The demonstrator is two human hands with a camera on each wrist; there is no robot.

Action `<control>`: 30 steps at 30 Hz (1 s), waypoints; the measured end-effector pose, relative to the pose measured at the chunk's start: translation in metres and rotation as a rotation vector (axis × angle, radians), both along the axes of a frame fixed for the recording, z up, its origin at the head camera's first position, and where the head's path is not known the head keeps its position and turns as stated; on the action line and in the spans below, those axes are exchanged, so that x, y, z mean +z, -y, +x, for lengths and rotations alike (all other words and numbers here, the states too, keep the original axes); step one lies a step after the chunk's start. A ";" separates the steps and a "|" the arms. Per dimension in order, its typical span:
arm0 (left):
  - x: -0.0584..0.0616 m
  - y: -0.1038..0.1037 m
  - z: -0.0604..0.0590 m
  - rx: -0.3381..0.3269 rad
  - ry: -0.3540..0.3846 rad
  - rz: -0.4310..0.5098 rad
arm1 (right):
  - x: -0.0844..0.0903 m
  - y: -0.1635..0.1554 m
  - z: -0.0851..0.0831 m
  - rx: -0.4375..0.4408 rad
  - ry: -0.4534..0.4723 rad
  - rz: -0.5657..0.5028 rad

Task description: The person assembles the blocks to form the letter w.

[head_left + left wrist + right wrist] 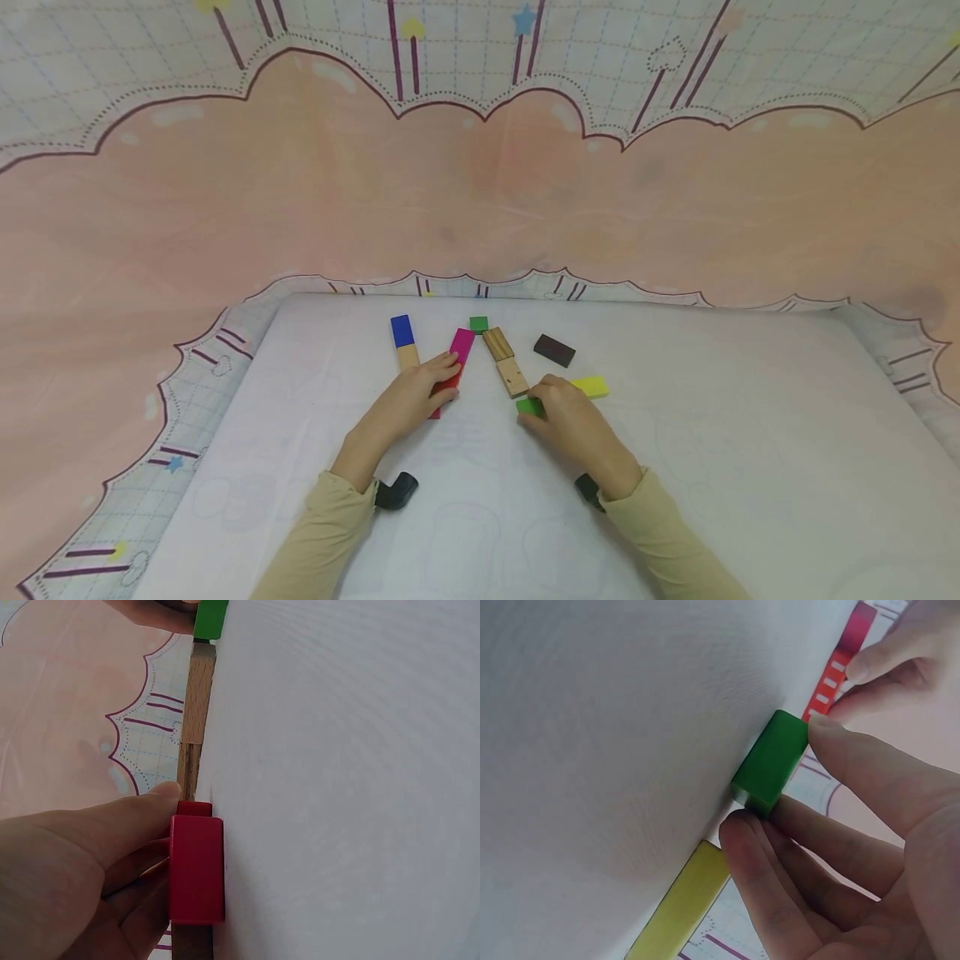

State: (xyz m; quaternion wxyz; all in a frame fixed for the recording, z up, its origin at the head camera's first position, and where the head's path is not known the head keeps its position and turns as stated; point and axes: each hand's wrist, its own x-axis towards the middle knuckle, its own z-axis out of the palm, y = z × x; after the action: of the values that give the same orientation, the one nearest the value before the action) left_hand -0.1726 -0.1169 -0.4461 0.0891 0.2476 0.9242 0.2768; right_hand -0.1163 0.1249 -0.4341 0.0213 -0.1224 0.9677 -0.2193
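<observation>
My left hand [408, 396] lies over a row made of a magenta block [462, 340] and a red block [435, 413]. In the left wrist view its thumb is at one side of the red block [196, 870] and the fingers curl on the other. My right hand [573, 425] pinches a green block [529, 407] between thumb and fingertips, low over the white surface. Beyond that block, a plain wooden block [512, 377] and a grooved wooden block [497, 342] form a slanted row. A yellow block [591, 387] lies partly behind the right hand.
A blue block [402, 330] and a tan block [408, 357] line up left of the left hand. Another green block [478, 324] sits at the top between the rows. To the right lies a dark brown block [555, 350]. A patterned cloth [480, 200] hangs behind the white table [720, 467].
</observation>
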 end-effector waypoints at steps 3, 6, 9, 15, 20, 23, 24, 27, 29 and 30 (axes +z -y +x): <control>0.000 0.000 0.000 -0.005 -0.005 0.000 | -0.001 -0.001 -0.001 -0.004 -0.003 -0.002; 0.000 0.000 0.000 -0.004 -0.003 0.001 | -0.001 -0.003 -0.002 -0.009 -0.003 -0.003; 0.000 0.000 0.000 -0.001 0.001 -0.003 | -0.001 -0.004 -0.003 -0.013 -0.003 -0.003; 0.001 0.000 0.000 0.003 0.004 -0.008 | 0.000 -0.005 -0.004 -0.015 -0.009 -0.018; 0.000 -0.001 -0.001 0.002 0.002 -0.013 | -0.001 -0.006 -0.005 -0.013 -0.027 -0.023; 0.000 -0.001 0.000 0.006 0.006 -0.015 | -0.001 -0.006 -0.006 -0.015 -0.032 -0.024; 0.000 -0.001 -0.001 0.007 0.007 -0.017 | -0.002 -0.006 -0.006 -0.015 -0.032 -0.023; 0.000 -0.001 -0.001 0.013 0.016 -0.020 | -0.002 -0.006 -0.007 -0.018 -0.033 -0.020; 0.000 -0.001 0.000 0.016 0.019 -0.024 | -0.002 -0.006 -0.007 -0.020 -0.029 -0.020; 0.000 -0.001 0.000 0.016 0.020 -0.026 | -0.002 -0.006 -0.007 -0.020 -0.028 -0.019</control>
State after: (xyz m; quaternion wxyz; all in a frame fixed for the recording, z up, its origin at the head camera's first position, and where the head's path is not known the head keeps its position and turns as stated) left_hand -0.1731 -0.1160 -0.4460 0.0994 0.2360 0.9288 0.2679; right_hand -0.1229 0.1310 -0.4358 0.0043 -0.1158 0.9670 -0.2267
